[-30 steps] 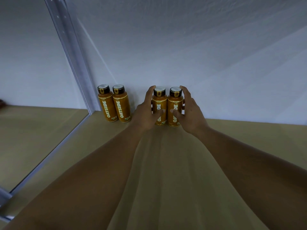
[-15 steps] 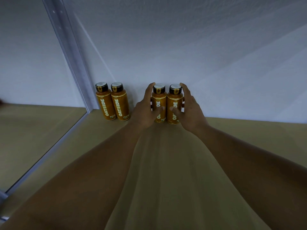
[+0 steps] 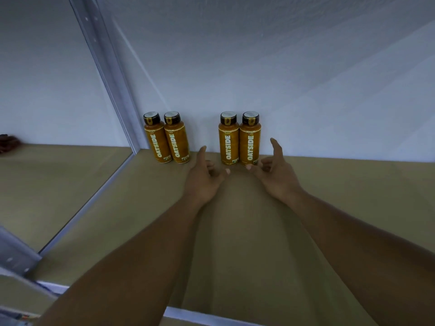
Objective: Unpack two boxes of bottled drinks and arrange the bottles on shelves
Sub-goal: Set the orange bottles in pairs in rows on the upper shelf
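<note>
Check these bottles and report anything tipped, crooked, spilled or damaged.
Nothing stands out. The left pair and the right pair stand upright on the shelf against the back wall, caps on, labels facing out, with a gap between the pairs. The left hand and right hand are open, touching neither.

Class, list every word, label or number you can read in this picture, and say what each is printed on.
"OATSIDE", running up the label of each orange bottle: first bottle, second bottle, third bottle, fourth bottle, counted from the left.
Small print above and below that word: too blurred to read.
</note>
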A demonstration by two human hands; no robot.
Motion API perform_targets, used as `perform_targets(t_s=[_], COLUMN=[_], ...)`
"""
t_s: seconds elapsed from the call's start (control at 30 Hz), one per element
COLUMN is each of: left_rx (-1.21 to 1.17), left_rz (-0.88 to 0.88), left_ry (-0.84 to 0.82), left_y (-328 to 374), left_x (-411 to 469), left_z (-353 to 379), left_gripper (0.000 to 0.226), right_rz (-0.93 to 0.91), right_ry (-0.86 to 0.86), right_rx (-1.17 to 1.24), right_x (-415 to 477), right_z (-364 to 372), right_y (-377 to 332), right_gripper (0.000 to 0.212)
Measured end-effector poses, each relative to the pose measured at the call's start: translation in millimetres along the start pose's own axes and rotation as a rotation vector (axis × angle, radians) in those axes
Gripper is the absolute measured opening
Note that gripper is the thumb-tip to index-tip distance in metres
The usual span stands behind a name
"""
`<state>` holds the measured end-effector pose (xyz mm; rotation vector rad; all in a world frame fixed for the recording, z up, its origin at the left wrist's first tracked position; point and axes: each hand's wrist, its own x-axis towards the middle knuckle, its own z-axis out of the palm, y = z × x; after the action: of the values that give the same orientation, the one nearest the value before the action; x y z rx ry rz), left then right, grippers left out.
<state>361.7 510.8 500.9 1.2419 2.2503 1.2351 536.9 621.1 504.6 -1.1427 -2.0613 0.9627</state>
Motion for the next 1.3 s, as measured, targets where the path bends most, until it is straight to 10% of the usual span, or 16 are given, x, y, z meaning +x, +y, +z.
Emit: perform_targets(t_s=[0.57, 0.87, 1.1, 1.3], left_rx=[0.378, 0.414, 0.415, 0.407], left_rz=[0.222, 0.611, 0.471, -0.049], left_ry=[-0.157, 0.258, -0.055, -0.546], left_y=[33.9, -11.8, -86.6, -166.2], left_x=[-180.1, -307.0, -385.0, -429.7], left_z=[4.6, 45.9, 75.3, 107.6], left_gripper=[0.050, 0.047, 0.056, 0.061], right_rz=[-0.140, -0.518, -0.476, 0.171], right_ry=[0.077, 0.384, 0.167, -0.565], right_rx=[-0.372, -0.514, -0.465, -0.566], right_x=[-218.2, -307.7, -389.2, -445.9], right_z=[-33.7, -18.1, 6.6, 36.8], right_y=[12.2, 53.1, 116.5, 205.0], right_gripper=[0.038, 0.044, 0.041, 0.055])
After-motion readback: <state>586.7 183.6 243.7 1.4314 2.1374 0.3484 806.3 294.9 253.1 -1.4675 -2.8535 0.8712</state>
